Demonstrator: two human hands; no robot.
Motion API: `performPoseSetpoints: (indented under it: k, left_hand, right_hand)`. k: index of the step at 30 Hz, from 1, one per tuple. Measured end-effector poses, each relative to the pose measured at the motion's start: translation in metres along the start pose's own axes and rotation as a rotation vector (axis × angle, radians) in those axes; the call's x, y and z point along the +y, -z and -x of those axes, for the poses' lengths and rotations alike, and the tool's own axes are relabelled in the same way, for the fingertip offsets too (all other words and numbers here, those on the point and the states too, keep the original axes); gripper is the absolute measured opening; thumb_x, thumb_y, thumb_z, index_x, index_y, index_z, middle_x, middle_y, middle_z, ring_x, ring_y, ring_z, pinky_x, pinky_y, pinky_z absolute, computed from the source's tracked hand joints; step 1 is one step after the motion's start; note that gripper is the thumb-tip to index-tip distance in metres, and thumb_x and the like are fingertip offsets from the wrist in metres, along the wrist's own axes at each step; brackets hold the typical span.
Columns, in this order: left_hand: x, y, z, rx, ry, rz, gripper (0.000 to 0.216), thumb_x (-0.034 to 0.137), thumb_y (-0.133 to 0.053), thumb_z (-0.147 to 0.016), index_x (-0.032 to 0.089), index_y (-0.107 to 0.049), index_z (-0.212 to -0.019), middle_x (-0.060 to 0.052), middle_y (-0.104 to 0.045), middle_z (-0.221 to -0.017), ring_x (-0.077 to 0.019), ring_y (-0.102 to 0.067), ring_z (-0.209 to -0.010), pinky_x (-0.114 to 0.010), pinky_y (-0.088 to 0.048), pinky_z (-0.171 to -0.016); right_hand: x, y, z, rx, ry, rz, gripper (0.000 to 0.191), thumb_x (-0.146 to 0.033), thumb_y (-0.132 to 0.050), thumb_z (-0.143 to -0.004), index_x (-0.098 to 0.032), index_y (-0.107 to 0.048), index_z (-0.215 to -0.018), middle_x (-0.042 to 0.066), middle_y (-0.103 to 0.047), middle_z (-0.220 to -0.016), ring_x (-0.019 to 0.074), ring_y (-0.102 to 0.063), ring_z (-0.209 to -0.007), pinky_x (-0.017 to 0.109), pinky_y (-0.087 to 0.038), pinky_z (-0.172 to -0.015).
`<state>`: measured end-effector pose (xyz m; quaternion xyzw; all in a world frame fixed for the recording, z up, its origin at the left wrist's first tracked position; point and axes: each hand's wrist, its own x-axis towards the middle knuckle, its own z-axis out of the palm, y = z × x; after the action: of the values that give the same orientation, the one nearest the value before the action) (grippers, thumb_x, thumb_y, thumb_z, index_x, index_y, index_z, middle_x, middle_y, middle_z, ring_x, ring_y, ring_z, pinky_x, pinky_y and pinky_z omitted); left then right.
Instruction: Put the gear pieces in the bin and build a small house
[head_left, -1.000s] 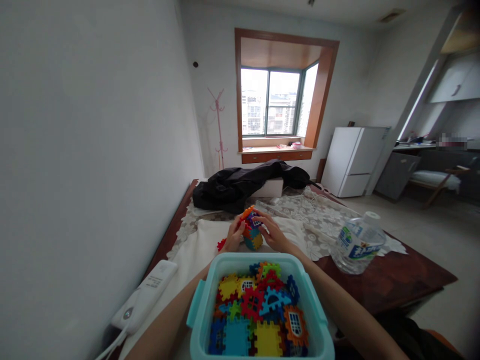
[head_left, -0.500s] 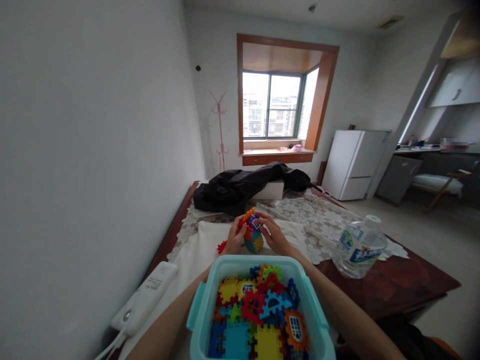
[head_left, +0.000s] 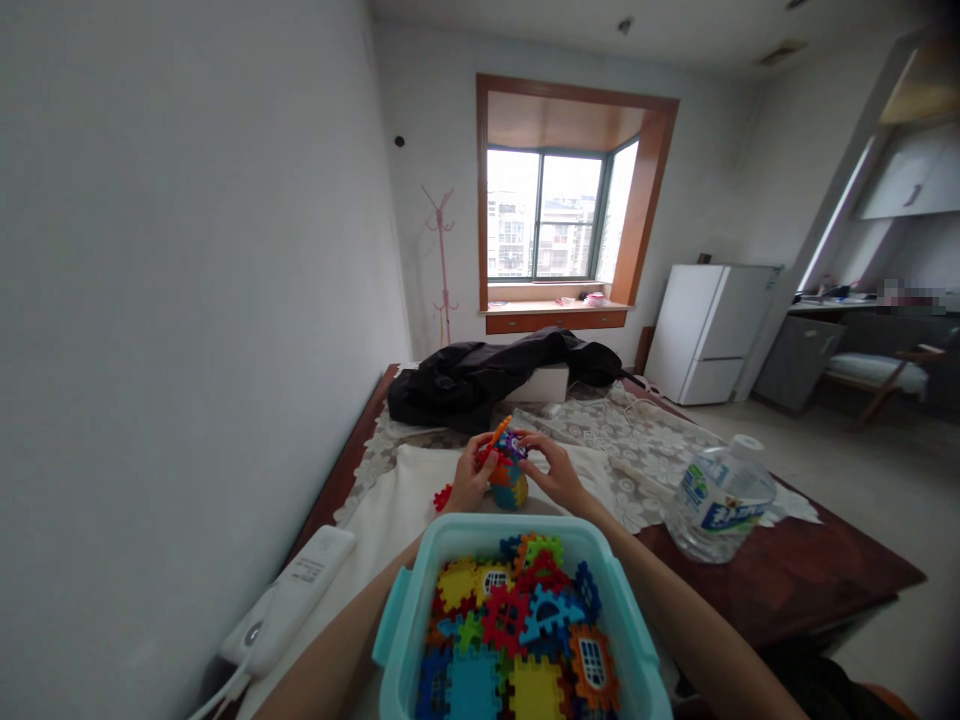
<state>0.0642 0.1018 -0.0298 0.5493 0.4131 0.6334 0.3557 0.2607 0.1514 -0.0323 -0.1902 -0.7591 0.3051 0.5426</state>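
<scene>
Beyond the bin, both hands are closed around a small structure of interlocking plastic building blocks (head_left: 509,486), with orange, teal and yellow pieces in its lower part. My left hand (head_left: 472,474) grips its left side, where red and upright orange pieces show. My right hand (head_left: 553,468) pinches a purple block (head_left: 514,443) with a white window grid at the upper right of the structure. The fingertips partly hide how these pieces join. Beside my left wrist a loose red block (head_left: 442,497) lies on the white cloth (head_left: 409,480).
A light-teal bin (head_left: 517,522) full of colourful interlocking blocks stands between my forearms. To the right is a large clear plastic bottle (head_left: 721,500). A white power strip (head_left: 292,590) lies at left; a black garment (head_left: 480,375) covers the table's far end.
My right hand has shifted slightly on the structure, and the purple block has tilted. The orange piece looks more upright. The view has moved a little.
</scene>
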Motion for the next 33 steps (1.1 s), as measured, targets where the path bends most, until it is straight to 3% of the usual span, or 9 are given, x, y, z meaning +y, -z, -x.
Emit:
performPoseSetpoints:
  k: [5,16,20,26,33]
  left_hand:
    - [-0.007,0.001,0.002,-0.01,-0.011,0.031,0.048,0.059,-0.083,-0.083,0.03,-0.07,-0.119,-0.01,-0.08,-0.118,-0.0367,-0.074,-0.112,-0.049,-0.06,-0.096]
    - [-0.007,0.004,0.0,-0.077,-0.046,0.069,0.051,0.055,-0.086,-0.081,0.024,-0.064,-0.116,-0.009,-0.074,-0.118,-0.0285,-0.071,-0.111,-0.041,-0.055,-0.097]
    - [-0.008,0.004,-0.002,-0.091,-0.021,0.127,0.054,0.053,-0.09,-0.077,0.024,-0.062,-0.112,-0.009,-0.074,-0.118,-0.0292,-0.071,-0.113,-0.041,-0.054,-0.099]
    - [-0.009,0.002,-0.005,-0.135,-0.015,0.197,0.052,0.047,-0.094,-0.076,0.024,-0.057,-0.105,-0.005,-0.071,-0.116,-0.0225,-0.07,-0.106,-0.036,-0.054,-0.096]
    - [-0.009,-0.006,-0.005,-0.127,-0.015,0.202,0.058,0.048,-0.095,-0.074,0.025,-0.051,-0.103,0.0,-0.067,-0.105,-0.0176,-0.066,-0.095,-0.033,-0.052,-0.091]
  right_hand:
    - [-0.005,-0.001,-0.001,0.031,-0.021,-0.061,0.024,-0.04,-0.078,-0.094,-0.028,-0.074,-0.114,0.011,-0.075,-0.135,0.0318,-0.071,-0.119,0.051,-0.058,-0.103]
    - [-0.007,-0.001,-0.001,-0.059,0.041,0.044,0.029,-0.04,-0.076,-0.096,-0.031,-0.076,-0.123,0.01,-0.073,-0.139,0.0341,-0.068,-0.128,0.055,-0.051,-0.112]
    - [-0.003,-0.002,-0.001,-0.069,0.016,-0.013,0.029,-0.042,-0.077,-0.096,-0.03,-0.076,-0.123,0.011,-0.071,-0.136,0.0316,-0.07,-0.12,0.05,-0.057,-0.104]
    - [0.002,-0.003,-0.001,-0.094,-0.011,-0.087,0.031,-0.045,-0.075,-0.097,-0.028,-0.075,-0.123,0.011,-0.068,-0.135,0.0288,-0.068,-0.121,0.044,-0.06,-0.098]
    - [-0.005,-0.002,0.0,-0.062,0.082,0.051,0.03,-0.045,-0.074,-0.098,-0.028,-0.075,-0.123,0.012,-0.065,-0.134,0.0317,-0.063,-0.129,0.051,-0.05,-0.113]
